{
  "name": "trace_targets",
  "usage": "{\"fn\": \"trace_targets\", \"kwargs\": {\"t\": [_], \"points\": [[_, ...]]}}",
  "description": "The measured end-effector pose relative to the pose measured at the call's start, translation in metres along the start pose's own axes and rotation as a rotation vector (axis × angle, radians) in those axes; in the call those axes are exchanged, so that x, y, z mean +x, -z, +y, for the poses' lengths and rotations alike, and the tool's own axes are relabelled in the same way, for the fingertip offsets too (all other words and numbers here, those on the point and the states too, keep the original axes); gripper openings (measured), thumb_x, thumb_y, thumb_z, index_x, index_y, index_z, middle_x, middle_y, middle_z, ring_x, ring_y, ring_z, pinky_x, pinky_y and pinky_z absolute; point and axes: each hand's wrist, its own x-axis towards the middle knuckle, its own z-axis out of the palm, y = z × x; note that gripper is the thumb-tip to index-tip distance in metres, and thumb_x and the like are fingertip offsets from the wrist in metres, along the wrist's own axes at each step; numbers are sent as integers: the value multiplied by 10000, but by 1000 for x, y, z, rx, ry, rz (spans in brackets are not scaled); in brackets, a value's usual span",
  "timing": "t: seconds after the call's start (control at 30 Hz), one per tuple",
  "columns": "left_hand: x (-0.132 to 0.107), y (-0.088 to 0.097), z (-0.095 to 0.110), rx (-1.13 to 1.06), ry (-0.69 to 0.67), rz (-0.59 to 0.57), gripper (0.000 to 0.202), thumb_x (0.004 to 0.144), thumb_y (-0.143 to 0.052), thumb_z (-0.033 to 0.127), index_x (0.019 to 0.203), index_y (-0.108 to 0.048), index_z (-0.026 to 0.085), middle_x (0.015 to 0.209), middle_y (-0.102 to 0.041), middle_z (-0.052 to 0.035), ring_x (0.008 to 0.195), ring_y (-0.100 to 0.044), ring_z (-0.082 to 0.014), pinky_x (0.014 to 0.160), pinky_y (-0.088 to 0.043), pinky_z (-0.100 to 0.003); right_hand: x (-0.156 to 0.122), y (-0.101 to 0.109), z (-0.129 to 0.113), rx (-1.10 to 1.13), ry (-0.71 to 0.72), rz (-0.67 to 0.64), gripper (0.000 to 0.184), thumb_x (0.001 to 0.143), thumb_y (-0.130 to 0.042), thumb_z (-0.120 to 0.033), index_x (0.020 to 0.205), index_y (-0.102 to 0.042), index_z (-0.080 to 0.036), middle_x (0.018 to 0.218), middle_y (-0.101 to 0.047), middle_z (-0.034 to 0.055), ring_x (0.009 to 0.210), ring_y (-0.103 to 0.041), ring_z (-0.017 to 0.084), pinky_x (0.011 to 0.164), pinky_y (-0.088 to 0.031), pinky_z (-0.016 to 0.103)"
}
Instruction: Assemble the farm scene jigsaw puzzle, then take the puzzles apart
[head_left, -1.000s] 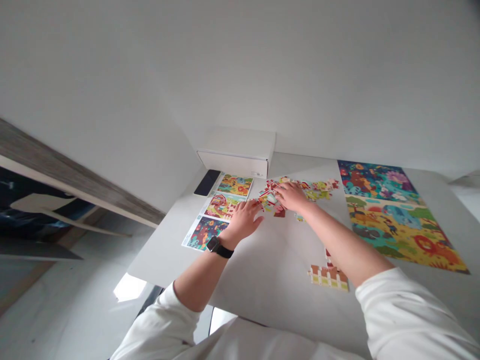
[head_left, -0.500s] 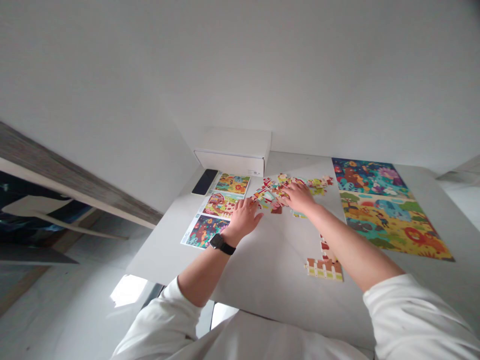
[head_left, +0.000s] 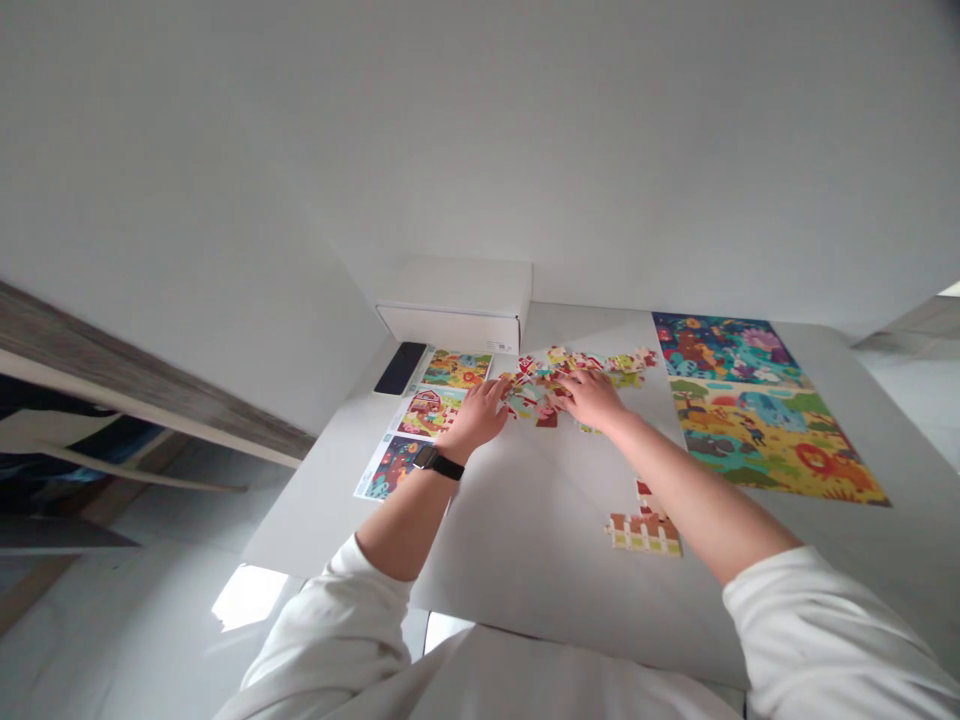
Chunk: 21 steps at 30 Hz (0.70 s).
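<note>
A loose pile of colourful jigsaw pieces (head_left: 628,364) lies toward the back of the white table (head_left: 525,520). At the pile's left edge is my left hand (head_left: 484,412), its fingers stretched forward onto the pieces. My right hand (head_left: 594,397) rests over the middle of the pile with its fingers spread, covering some pieces. I cannot see anything gripped in either hand. Nearer to me, a few joined puzzle pieces (head_left: 646,535) with a fence pattern lie below my right forearm, which partly hides them.
A printed picture sheet (head_left: 429,412) lies left of the pile, partly under my left arm. Behind it are a dark phone (head_left: 401,368) and a white box (head_left: 457,328) against the wall. Two assembled puzzles, a dark blue one (head_left: 727,348) and a yellow one (head_left: 776,440), lie at the right.
My left hand has moved slightly back and its fingers now reach the pile's left edge. My right hand has shifted a little over the pieces. The whole view has shifted slightly.
</note>
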Motion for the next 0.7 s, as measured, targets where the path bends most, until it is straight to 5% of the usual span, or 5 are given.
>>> {"fn": "trace_targets", "kwargs": {"t": [0.33,0.57,0.7], "points": [[-25,-15,27,16,-142,-17,545,991,-624,255,1535,-609,244,1619,-566,-134,1504,-524,-311,1273,-434,-505,19,-8,-32,134,162,104,464,1091,-506,-281,1528,-661,-279,1589,-630,86,1468,-526,311,1275,-352,505],[-27,-16,41,111,-64,-52,525,1026,-646,400,1545,-604,334,1629,-560,-107,1563,-440,-376,1317,-320,-648,-20,3,38,82,-56,134,404,1072,-529,-302,1400,-756,-239,1496,-680,134,1395,-587,336,1228,-406,505],[-23,-19,51,128,-52,10,475,1049,-605,413,1506,-626,288,1606,-567,-130,1527,-468,-370,1311,-333,-606,-44,2,75,36,-138,125,420,1074,-516,-304,1423,-741,-236,1477,-697,127,1354,-621,325,1182,-455,479]]}}
